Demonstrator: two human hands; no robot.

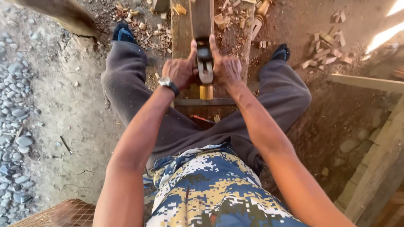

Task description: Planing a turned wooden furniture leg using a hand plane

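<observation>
Hands: left hand (180,72) and right hand (226,69) sit on either side of a hand plane (204,63), fingers curled tight and clamped on its body, thumbs pointing forward along the tool.
Plane: its grey metal piece and yellow-brown butt end point back toward the person; the tool rests on a narrow wood strip (201,17) that runs away from the camera.
Bench: the strip lies on a low wooden plank bench (181,29), which the person straddles, one leg on each side, dark shoes planted on the ground.
Step in hand: by the look of it, a planing stroke along the strip, with the plane at the near end of the strip.
Next move: it would call for even downward pressure from both hands and a straight push along the grain, keeping the sole flat so the blade does not dig in or skid off the narrow edge.
Wrist: a watch (167,82) sits on the left wrist.
Ground: bare packed dirt (80,109), littered with wood chips (326,50) and offcuts near the bench; grey pebbles (14,113) lie at the left.
Surroundings: rough timber beams (378,164) at the right, a woven mat corner at lower left, sunlight streaking in at upper right.
</observation>
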